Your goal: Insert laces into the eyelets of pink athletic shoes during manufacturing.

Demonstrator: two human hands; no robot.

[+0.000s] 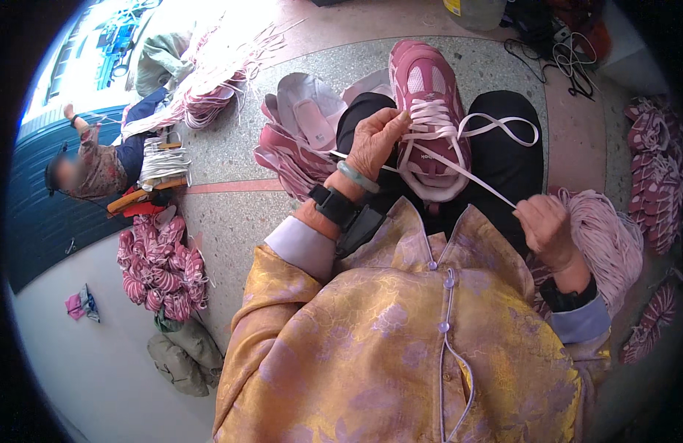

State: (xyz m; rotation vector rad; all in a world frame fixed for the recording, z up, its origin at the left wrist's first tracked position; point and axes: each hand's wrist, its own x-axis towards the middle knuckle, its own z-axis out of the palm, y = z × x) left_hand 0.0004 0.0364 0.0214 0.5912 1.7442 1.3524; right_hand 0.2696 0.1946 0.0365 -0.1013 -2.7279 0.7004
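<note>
A pink and dark-rose sports shoe [428, 81] rests on my lap between my knees, toe pointing away from me. Its pale pink shoelace [489, 186] crosses the tongue in several rows. My left hand [377, 144] is closed at the shoe's left edge, thumb and fingertips pinched beside the lace rows; exactly what lies under the fingers is partly hidden. Lower right, my right hand [548, 229] pinches one lace end, drawn in a straight line from the shoe's opening. Another stretch of lace loops loosely over my right knee. A pale strand passes behind my left wrist.
Unlaced shoe uppers [293, 151] are stacked left of my knees. A bundle of pale pink laces [600, 236] lies by my right arm. More shoes [659, 173] line the right side, and a pile of pink shoes [163, 266] sits left. Another person [101, 166] works at far left.
</note>
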